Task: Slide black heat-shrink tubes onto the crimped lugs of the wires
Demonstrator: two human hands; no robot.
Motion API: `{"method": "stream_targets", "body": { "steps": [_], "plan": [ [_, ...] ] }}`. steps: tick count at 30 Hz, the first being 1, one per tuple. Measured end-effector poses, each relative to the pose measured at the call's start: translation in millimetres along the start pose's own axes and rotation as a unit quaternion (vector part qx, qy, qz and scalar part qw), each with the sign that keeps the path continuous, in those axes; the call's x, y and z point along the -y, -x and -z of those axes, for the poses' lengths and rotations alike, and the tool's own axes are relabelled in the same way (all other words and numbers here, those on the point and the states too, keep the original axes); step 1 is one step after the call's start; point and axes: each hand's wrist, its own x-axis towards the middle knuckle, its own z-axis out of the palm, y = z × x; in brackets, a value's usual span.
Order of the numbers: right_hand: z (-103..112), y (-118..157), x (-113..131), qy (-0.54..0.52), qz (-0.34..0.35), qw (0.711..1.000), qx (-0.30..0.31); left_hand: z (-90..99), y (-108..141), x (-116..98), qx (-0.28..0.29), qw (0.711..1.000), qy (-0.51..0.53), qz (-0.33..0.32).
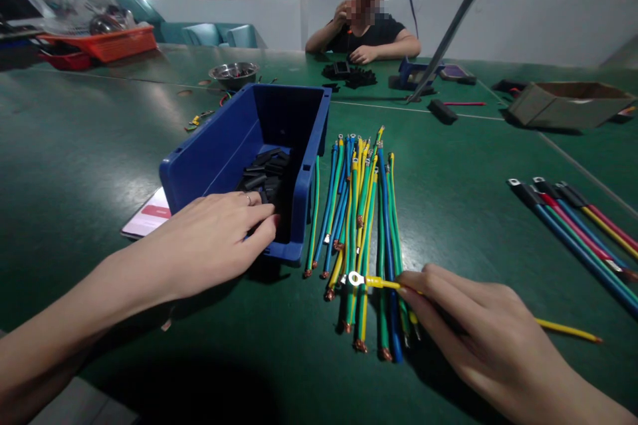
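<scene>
The yellow wire (389,283) is above the near ends of a loose row of wires (351,212), and the right hand (478,332) pinches it between thumb and fingers. It is thin, with a silver ring terminal (355,278) at its left end; beyond the hand appears a yellow length with a coppery tip.

The left hand (219,232) reaches over the near side of the blue bin (214,153). Inside lie many short black pieces (256,182) in a loose heap. The fingertips are partly hidden there, so I cannot tell whether they are closed on a piece.

The row, just right of the bin, has blue, green and yellow wires, many with bare copper at the near ends. Partly under the bin is a phone (149,216).

Farther off, a metal bowl (232,82) contains small items, too small to tell. A red basket (119,43) at the far left is heaped with unclear objects. Across the green table (448,199) sits another person (369,33).
</scene>
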Motion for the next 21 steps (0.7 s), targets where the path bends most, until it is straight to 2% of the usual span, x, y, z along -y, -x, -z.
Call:
{"method": "stream_targets", "body": {
  "steps": [5,8,19,21],
  "plan": [
    [0.1,-0.8,0.6,-0.002,0.002,1.000,0.003,-3.3,3.2,8.1,0.007,0.998,0.039,-0.041],
    [0.0,-0.9,0.2,-0.003,-0.002,1.000,0.012,-3.6,5.2,11.7,0.019,0.997,0.023,-0.066],
    [0.5,-1.1,0.4,0.003,-0.001,1.000,0.014,4.3,5.6,3.9,0.003,0.998,0.062,-0.004],
    [0.0,-1.5,-0.2,0.003,-0.004,1.000,0.014,3.2,5.4,3.9,-0.016,0.998,0.059,-0.014]
  ]
}}
